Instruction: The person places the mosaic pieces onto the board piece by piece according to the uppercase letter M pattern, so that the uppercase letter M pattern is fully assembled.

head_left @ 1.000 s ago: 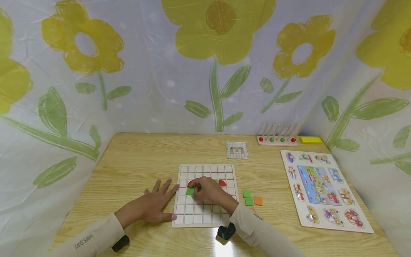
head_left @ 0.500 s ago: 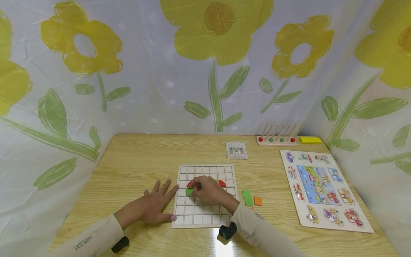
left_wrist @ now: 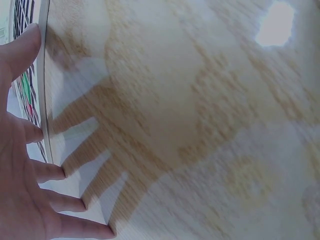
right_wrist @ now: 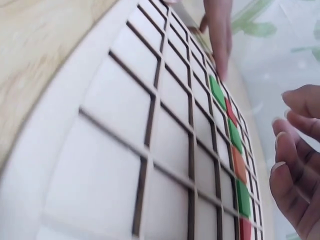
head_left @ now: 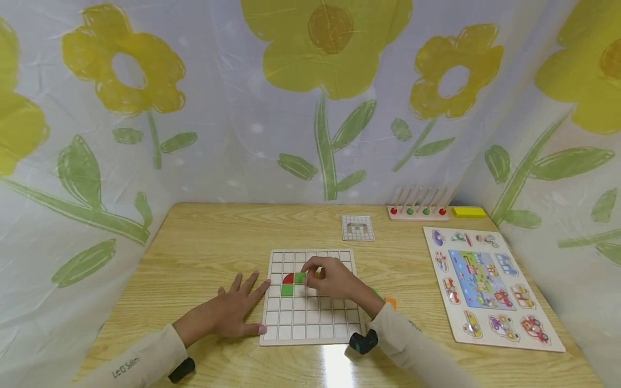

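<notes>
A white grid board (head_left: 286,318) lies on the wooden table. On it sit a red quarter-round tile (head_left: 288,278), a green square tile (head_left: 287,290) below it and another green tile to its right. An orange tile (right_wrist: 239,164) continues the row in the right wrist view, followed by a further green and a red piece. My left hand (head_left: 233,310) rests flat with spread fingers, thumb and index fingertip at the board's left edge. Over the row hovers my right hand (head_left: 335,280), fingers loosely bent and nothing visible between them.
Loose orange (head_left: 390,303) and green tiles lie right of the board, partly behind the right forearm. A small pattern card (head_left: 357,228) lies beyond the board. Farther right are a peg rack (head_left: 418,213), a yellow block (head_left: 469,212) and a picture puzzle board (head_left: 490,291).
My right hand has moved right and slightly up from the left tiles, uncovering the red and green pieces there. The left hand stays at the board's edge.
</notes>
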Demonstrator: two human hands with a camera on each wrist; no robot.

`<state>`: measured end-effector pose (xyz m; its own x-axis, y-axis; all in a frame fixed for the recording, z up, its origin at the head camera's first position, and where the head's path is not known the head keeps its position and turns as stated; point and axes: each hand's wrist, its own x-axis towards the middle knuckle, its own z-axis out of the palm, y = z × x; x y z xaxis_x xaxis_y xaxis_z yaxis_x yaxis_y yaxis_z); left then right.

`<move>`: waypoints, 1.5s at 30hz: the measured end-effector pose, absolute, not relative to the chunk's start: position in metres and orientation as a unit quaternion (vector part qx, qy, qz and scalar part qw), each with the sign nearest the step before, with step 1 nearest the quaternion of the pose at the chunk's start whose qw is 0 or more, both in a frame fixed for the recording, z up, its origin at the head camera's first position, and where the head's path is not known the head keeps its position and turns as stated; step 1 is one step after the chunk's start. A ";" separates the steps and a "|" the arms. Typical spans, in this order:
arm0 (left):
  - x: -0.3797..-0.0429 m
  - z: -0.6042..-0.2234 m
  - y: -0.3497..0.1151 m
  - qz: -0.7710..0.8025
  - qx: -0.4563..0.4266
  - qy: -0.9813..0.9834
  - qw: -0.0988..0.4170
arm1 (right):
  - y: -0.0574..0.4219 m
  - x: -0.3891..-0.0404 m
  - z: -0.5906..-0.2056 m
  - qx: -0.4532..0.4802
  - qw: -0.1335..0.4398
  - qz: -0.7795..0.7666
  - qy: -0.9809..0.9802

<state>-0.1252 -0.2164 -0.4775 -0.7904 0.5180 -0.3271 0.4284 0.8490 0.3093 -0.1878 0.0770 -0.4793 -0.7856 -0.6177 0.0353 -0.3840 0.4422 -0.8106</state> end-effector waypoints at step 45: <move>-0.126 -0.479 -0.217 0.113 0.250 0.937 0.215 | 0.257 -0.164 -0.488 -0.292 0.138 -0.388 0.863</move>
<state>-0.1260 -0.2172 -0.4788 -0.7826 0.5169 -0.3469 0.4199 0.8497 0.3190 -0.1645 0.2565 -0.4882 -0.7916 -0.6109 -0.0128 -0.3965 0.5294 -0.7500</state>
